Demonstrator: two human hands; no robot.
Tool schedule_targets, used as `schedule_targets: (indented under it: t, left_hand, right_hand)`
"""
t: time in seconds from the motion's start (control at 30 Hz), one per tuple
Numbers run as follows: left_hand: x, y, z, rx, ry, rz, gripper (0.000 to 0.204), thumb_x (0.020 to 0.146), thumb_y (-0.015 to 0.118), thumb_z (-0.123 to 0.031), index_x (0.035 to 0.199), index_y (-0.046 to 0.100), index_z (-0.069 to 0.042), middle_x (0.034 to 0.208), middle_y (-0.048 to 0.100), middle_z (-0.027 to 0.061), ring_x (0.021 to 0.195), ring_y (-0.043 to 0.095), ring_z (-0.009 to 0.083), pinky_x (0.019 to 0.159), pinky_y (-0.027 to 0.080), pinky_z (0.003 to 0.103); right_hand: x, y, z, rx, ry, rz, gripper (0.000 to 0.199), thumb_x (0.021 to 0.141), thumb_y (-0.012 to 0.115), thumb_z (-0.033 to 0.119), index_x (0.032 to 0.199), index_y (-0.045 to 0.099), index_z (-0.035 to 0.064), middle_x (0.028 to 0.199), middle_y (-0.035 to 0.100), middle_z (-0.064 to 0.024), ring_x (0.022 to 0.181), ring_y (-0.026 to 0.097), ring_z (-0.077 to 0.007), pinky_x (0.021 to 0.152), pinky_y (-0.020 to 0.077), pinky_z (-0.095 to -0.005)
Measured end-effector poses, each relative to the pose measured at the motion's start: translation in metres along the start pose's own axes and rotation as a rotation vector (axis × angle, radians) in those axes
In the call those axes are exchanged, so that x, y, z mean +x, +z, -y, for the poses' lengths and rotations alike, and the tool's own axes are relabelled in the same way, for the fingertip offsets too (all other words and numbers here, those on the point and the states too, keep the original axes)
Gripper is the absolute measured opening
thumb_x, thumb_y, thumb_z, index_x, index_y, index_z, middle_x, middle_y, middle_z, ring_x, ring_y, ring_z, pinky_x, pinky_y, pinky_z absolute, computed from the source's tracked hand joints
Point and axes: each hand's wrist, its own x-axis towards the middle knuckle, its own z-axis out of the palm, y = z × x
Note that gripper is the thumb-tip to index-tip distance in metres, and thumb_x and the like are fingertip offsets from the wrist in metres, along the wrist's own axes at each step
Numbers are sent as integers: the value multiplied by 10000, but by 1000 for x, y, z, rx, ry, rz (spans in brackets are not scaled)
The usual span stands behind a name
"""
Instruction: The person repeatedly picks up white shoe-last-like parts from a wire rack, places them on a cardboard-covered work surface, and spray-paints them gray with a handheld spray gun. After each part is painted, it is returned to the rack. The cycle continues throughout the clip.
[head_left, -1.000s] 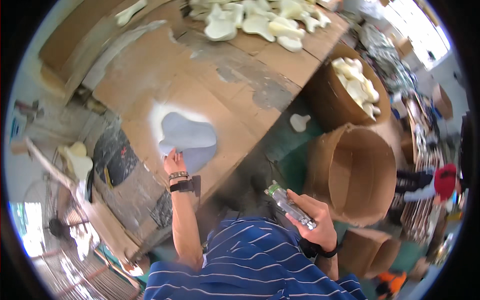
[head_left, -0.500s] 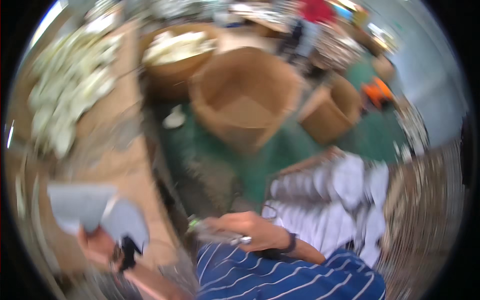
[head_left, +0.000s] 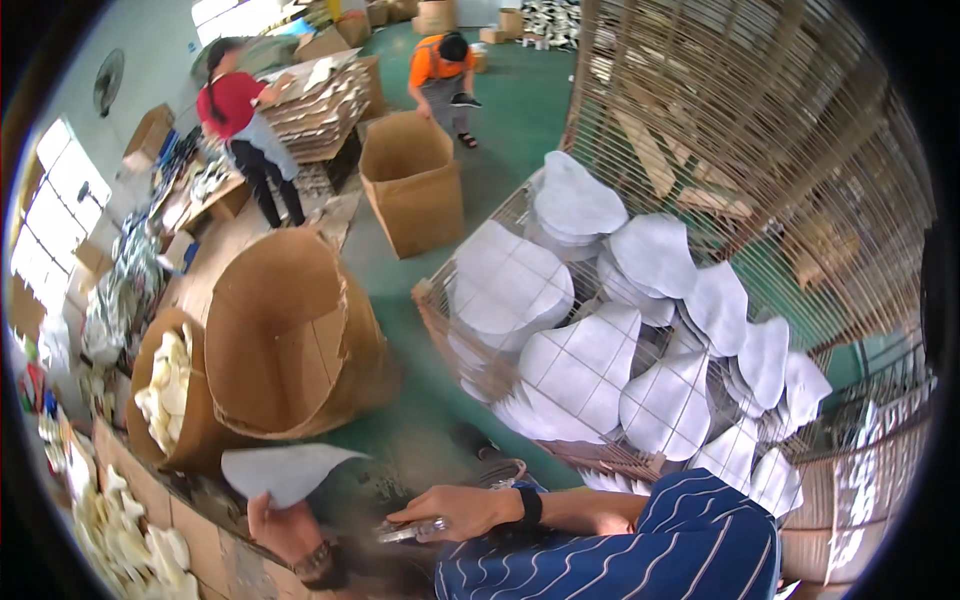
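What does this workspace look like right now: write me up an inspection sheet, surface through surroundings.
Surface: worktable at lower left, cardboard-topped.
Job's things: curved pale grey sheet and small clear-and-metal tool, the tool partly blurred.
Clutter: cream pieces heaped on the worktable; more in a round cardboard bin; large open box alongside.
Grips: left hand grips the sheet's lower edge; right hand grips the tool.
Cables: none clearly made out.
Surroundings: green floor; wire-mesh rack with stacked grey pieces; person in red and person in orange further off.
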Motion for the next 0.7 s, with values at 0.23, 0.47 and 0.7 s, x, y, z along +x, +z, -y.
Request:
schedule_targets:
  t: [0.23, 0.47, 0.7]
  left_hand:
    - [77, 250, 89, -41, -145, 547, 459, 821, 601, -70, 1275, 552, -25, 1232, 636, 105, 1135, 608, 279, 998, 472, 480]
    - [76, 278, 207, -73, -212, 525, 584, 817, 598, -55, 1387, 477, -12, 1346, 569, 118, 1144, 598, 310, 967, 477, 507]
    - [98, 176, 333, 1448, 710, 672, 806, 722, 764, -45, 1449, 417, -76, 1408, 476, 159, 1259, 479, 363, 1042, 416, 470]
  right_hand:
    - [-34, -19, -42, -115, 88, -339, 502, 905, 691, 132, 1373, 563, 2, 1251, 662, -218, 1101, 665, -355, 939, 510, -380]
    - [-71, -32, -38, 19, 130, -525, 469, 903, 646, 105, 1358, 585, 10, 1272, 651, -218, 1117, 660, -356, 942, 504, -385]
    - [-100, -43, -16, -16, 208, -642, 454, 926, 693, 140, 1363, 601, 61, 1196, 685, -213, 987, 691, -295, 891, 517, -347]
